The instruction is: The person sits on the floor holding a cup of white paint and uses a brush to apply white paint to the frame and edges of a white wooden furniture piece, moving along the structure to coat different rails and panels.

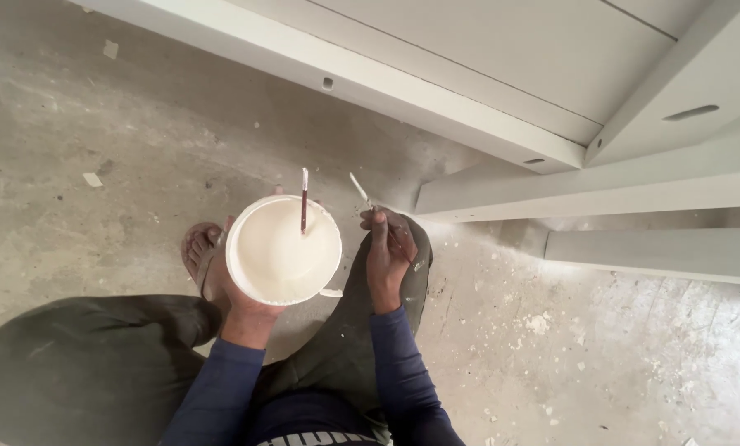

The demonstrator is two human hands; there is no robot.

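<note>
My left hand [242, 307] holds a round white tub [284, 249] from below; the tub is full of thick cream-white paste. A thin dark stick [304, 201] stands upright in the paste near the tub's far rim. My right hand [385, 256] rests on my right knee and grips a narrow putty knife [360, 189], whose blade, smeared white, points up and away from me. Both sleeves are dark blue. I squat in dark green trousers, and my sandalled foot [198, 250] shows left of the tub.
White-painted wooden panels and rails [502, 132] of a furniture frame lie on the concrete floor ahead and to the right. Dried white flecks [539, 324] litter the grey floor at right; small paper scraps [94, 179] lie at left.
</note>
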